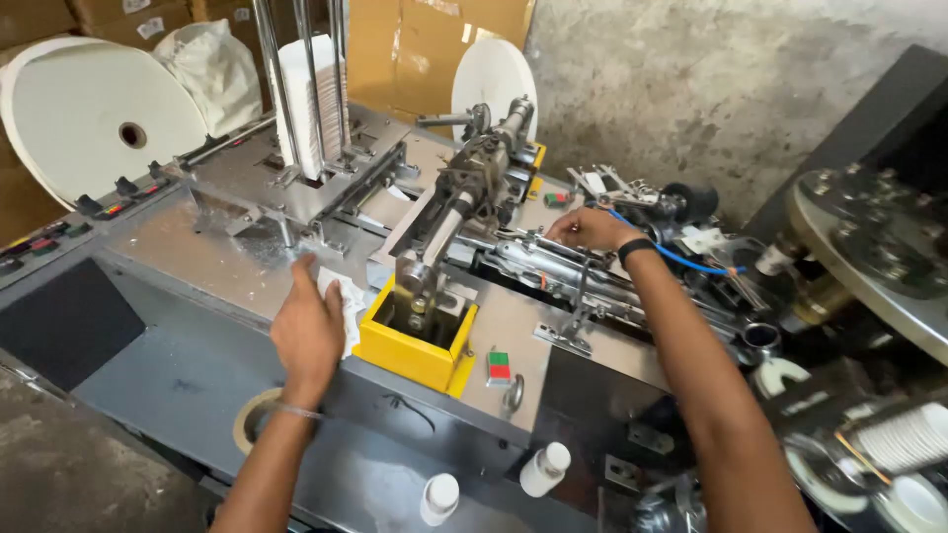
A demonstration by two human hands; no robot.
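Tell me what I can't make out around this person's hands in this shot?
Head view, the only one:
- Left hand: its palm lies on a white cloth, so its fingers' hold is hidden.
- Right hand: its fingertips vanish among the metal rods.
- Yellow box: its inside is dark.
- Stack of white cups: cut off by the right edge.

The fingertips of the right hand (590, 229) were hidden among the metal rods (553, 259), so its grip could not be judged. The white cloth (348, 301) was partly covered by the left hand (307, 331). The tape roll (249, 418) was perhaps half hidden behind the left forearm. Both elbows were cut off by the lower edge.
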